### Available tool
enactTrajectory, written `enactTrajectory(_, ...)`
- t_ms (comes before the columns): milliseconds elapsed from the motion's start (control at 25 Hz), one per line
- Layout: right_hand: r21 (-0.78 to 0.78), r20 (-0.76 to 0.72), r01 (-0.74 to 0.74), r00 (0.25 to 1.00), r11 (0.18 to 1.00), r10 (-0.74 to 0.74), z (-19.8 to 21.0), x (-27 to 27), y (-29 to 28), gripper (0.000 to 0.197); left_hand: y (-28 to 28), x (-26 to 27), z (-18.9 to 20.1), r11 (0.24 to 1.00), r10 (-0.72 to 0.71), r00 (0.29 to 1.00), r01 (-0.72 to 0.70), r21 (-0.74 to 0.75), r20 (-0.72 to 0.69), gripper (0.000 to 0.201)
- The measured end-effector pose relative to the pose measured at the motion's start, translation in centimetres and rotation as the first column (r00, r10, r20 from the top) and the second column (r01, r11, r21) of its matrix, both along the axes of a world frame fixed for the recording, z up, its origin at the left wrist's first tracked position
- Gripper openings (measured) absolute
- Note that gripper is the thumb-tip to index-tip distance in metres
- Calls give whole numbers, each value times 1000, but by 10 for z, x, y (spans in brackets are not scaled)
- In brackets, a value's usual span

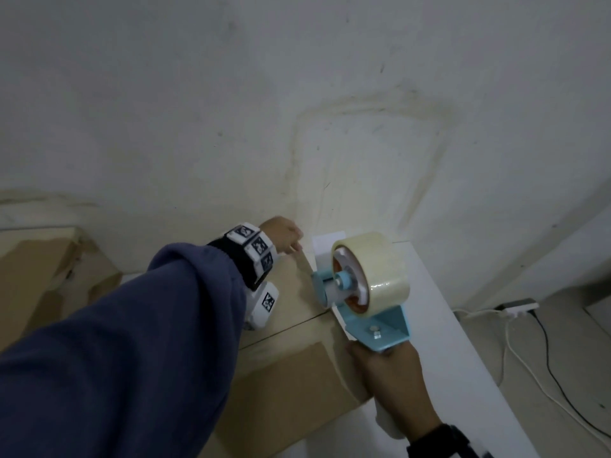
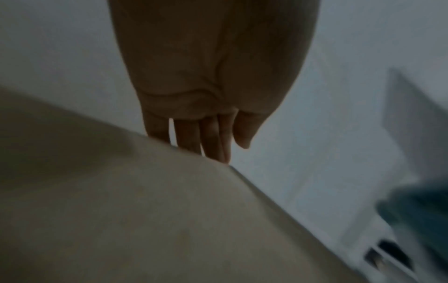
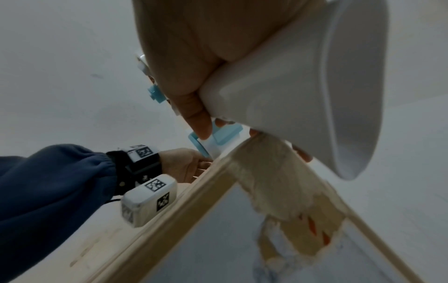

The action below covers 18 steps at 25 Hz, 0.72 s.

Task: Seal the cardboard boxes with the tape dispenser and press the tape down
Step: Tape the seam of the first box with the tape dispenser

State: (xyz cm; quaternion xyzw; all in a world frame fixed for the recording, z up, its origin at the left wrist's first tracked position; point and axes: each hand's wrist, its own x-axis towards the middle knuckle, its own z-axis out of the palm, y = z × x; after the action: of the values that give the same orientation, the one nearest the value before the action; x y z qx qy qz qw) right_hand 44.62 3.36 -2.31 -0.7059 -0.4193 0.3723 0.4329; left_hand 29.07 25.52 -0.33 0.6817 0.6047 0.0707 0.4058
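A brown cardboard box (image 1: 291, 375) with closed flaps lies in front of me, its seam running across the top. My right hand (image 1: 390, 381) grips the white handle (image 3: 290, 95) of the blue tape dispenser (image 1: 377, 325), which carries a clear tape roll (image 1: 377, 269) and sits at the box's right edge. My left hand (image 1: 281, 236) reaches to the far edge of the box. Its fingers (image 2: 189, 134) are straight and hang down over that edge of the box (image 2: 121, 210). In the right wrist view the left hand (image 3: 184, 164) touches the box rim just beyond the dispenser's front.
A second cardboard box (image 1: 49, 266) stands at the left against the wall. The box in front rests on a white table (image 1: 456, 342) whose edge runs down the right. A power strip (image 1: 519, 307) and cables (image 1: 545, 358) lie on the floor at the right.
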Motion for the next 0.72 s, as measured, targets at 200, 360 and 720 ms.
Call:
enactTrajectory(200, 34, 37, -21, 999, 999, 20, 0, -3, 0, 33, -32, 3, -30, 961, -275, 946, 272, -42, -170, 97)
enactTrajectory(360, 57, 63, -21, 998, 998, 18, -1, -7, -1, 13, -36, 8, -25, 990, -140, 965, 141, -11, -220, 60)
enactTrajectory(720, -106, 78, -26, 996, 994, 34, 23, 6, -38, 6, -37, 16, -18, 978, -167, 930, 199, 67, -327, 50)
